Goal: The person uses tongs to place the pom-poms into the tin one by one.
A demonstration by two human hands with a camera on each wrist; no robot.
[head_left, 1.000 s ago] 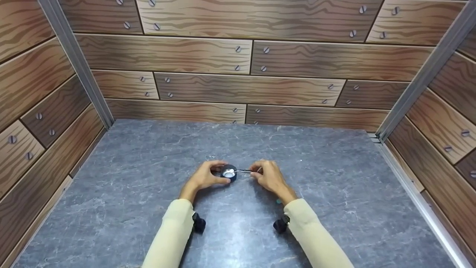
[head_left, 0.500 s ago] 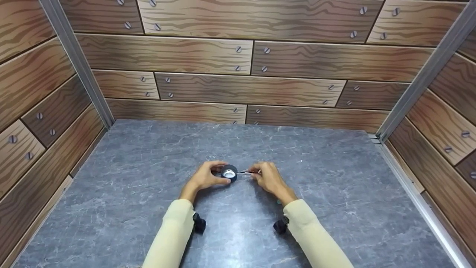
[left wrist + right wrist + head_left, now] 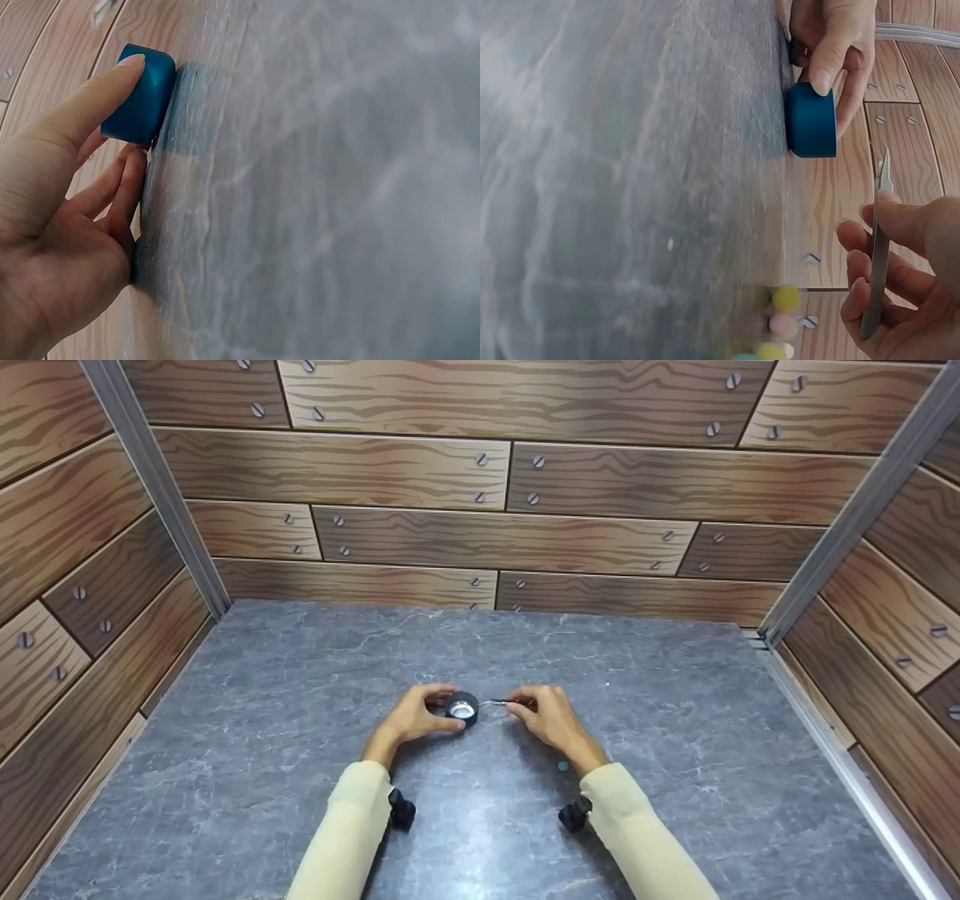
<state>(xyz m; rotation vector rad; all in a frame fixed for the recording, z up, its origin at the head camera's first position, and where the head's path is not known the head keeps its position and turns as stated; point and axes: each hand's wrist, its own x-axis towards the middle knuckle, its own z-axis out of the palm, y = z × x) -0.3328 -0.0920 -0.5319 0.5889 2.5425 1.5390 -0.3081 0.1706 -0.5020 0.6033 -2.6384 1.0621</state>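
Note:
A small round blue cup (image 3: 462, 697) with a shiny interior stands on the grey table. My left hand (image 3: 409, 716) grips it from the left side, thumb on the near wall of the cup (image 3: 142, 105) and the other fingers behind. My right hand (image 3: 547, 716) pinches a pair of slim metal tweezers (image 3: 878, 255) between thumb and fingers. In the head view the tweezer tips point left, just short of the cup's right side. From the right wrist, the tips look curved and stand apart from the cup (image 3: 811, 124); whether they hold anything I cannot tell.
A small teal ball (image 3: 562, 766) lies beside my right wrist. Several small coloured balls, including a yellow one (image 3: 786, 298) and a pink one (image 3: 782, 324), show low in the right wrist view. Wood-patterned walls (image 3: 420, 536) enclose the table.
The tweezers have drawn back from over the cup to its right, and my right hand has shifted slightly right. My left hand and the cup stay put.

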